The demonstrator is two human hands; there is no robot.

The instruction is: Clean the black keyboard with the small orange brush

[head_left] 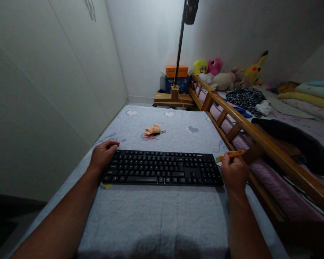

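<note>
A black keyboard lies flat on the quilted cover, its long side across my view. Beside its right end, my right hand grips a small brush with an orange handle; the brush's pale tip points left, at the keyboard's upper right corner. My left hand is at the upper left corner of the keyboard, its fingers closed together. What they hold, if anything, I cannot make out. Farther back lies a crumpled orange cloth with thin metal-looking sticks beside it.
Under the keyboard's lower left corner a yellow scrap sticks out. A wooden bed rail runs along the right, with plush toys and bedding beyond. White cabinet doors stand on the left. At the back, a black pole rises from a wooden base.
</note>
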